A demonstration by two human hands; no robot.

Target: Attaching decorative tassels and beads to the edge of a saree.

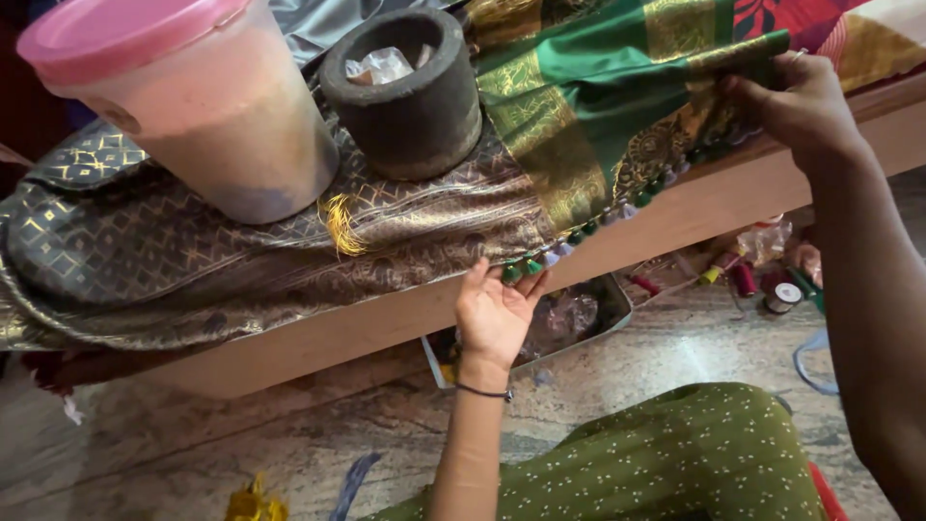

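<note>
Head view, nearest first: a knee in olive cloth with small pale dots [675,463] fills the bottom edge, resting above a mottled stone floor [241,444]. Just beyond it the left hand [494,309] rises palm-up, wrist bent back with a thin dark band around it, fingers loosely curled and the fingertips [526,280] pinching the row of small green and white tassels [526,265] at the fabric's hem. That hem hangs over the front edge of a plain wooden platform [675,217]. Under the platform lie a shallow tray [579,318] and thread spools [762,285]. On the platform's top, a glossy green silk cloth with woven gold bands [579,96] drapes over a duller grey-brown brocade with diamond motifs [193,251]. The right hand [796,106], arm stretched up from the right, is closed in a pinch on the green cloth's tasselled edge, holding it taut. Farther back on the platform stand a rough, round dark stone mortar [405,96] and a translucent tub with a pink lid [183,106].
</note>
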